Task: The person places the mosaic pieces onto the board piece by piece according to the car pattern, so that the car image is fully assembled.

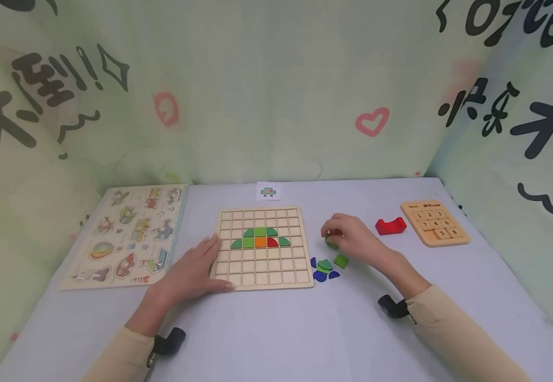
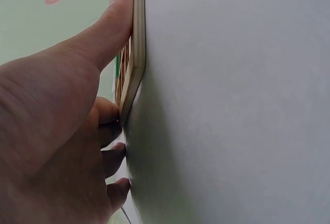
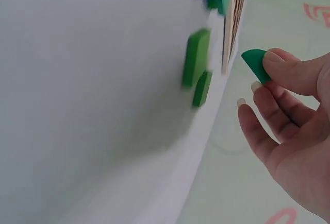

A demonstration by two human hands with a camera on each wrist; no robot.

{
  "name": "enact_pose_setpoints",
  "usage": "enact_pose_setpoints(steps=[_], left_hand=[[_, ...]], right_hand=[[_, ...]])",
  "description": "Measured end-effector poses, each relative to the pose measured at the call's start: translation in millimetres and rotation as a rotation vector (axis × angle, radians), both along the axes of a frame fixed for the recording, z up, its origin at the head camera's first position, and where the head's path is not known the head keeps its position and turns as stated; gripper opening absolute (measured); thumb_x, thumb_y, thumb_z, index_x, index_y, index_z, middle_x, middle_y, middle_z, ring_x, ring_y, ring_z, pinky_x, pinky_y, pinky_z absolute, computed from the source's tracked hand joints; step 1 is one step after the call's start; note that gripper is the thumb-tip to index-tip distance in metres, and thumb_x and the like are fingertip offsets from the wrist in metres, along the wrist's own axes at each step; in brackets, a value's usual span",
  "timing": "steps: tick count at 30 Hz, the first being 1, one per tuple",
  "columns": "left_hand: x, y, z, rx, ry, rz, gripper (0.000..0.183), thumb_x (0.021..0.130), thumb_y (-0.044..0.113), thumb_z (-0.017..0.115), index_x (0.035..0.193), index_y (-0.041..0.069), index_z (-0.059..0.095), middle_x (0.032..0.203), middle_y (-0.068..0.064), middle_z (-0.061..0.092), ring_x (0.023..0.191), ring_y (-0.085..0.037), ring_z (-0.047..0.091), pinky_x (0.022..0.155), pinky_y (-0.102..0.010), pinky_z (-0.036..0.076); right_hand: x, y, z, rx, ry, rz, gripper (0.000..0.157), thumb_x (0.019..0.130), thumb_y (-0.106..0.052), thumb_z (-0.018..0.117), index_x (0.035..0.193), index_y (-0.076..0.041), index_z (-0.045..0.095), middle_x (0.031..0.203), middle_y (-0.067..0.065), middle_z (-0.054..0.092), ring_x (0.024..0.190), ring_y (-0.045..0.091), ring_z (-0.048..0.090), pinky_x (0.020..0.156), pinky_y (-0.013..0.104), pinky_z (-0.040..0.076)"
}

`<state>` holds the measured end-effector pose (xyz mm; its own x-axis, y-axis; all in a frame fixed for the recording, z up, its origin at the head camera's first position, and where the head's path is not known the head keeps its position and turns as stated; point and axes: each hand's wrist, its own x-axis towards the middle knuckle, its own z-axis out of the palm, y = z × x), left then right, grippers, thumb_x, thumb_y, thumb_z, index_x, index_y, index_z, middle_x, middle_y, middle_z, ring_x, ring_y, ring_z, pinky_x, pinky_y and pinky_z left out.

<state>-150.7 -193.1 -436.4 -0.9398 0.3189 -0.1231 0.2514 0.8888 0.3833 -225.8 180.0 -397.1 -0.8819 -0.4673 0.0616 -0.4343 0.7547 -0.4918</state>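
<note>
A wooden grid board (image 1: 257,270) lies before me, with several green pieces, an orange square (image 1: 260,242) and a red quarter-round piece (image 1: 272,242) set in its middle rows. My left hand (image 1: 192,270) rests at the board's near left corner, thumb (image 2: 116,23) on the front edge and fingers along the left side. Right of the board, my right hand (image 1: 357,239) pinches a green quarter-round piece (image 3: 254,63) between thumb and fingers, raised off the table. Below that hand lie a green square (image 1: 341,261) and a small group of green and blue pieces (image 1: 320,276).
A picture puzzle board (image 1: 128,233) lies at the left. A small pattern card (image 1: 268,191) sits behind the grid. To the right are a red curved block (image 1: 391,226) and a wooden number board (image 1: 436,224). Printed cloth (image 1: 276,106) hangs behind the table.
</note>
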Motion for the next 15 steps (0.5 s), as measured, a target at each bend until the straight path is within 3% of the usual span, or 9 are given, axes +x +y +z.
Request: enact_pose_setpoints(steps=[6, 15], left_hand=[[-0.5, -0.3, 0.9, -0.002, 0.000, 0.007, 0.116, 0.076, 0.066, 0.073, 0.157, 0.001, 0.022, 0.166, -0.016, 0.018, 0.154, -0.038, 0.017, 0.125, -0.056, 0.021], [-2.8, -0.9, -0.3, -0.001, -0.002, 0.006, 0.117, 0.075, 0.069, 0.072, 0.157, 0.002, 0.021, 0.166, -0.016, 0.017, 0.154, -0.038, 0.017, 0.125, -0.056, 0.022]], right_hand=[[0.4, -50.2, 2.7, -0.047, -0.090, 0.103, 0.017, 0.090, -0.003, 0.069, 0.105, -0.010, 0.074, 0.086, 0.000, 0.062, 0.082, 0.016, 0.054, 0.070, 0.026, 0.050], [-4.1, -120.6, -8.5, -0.098, -0.154, 0.247, 0.008, 0.089, -0.005, 0.071, 0.091, -0.012, 0.072, 0.084, -0.004, 0.067, 0.078, 0.013, 0.057, 0.070, 0.025, 0.051]])
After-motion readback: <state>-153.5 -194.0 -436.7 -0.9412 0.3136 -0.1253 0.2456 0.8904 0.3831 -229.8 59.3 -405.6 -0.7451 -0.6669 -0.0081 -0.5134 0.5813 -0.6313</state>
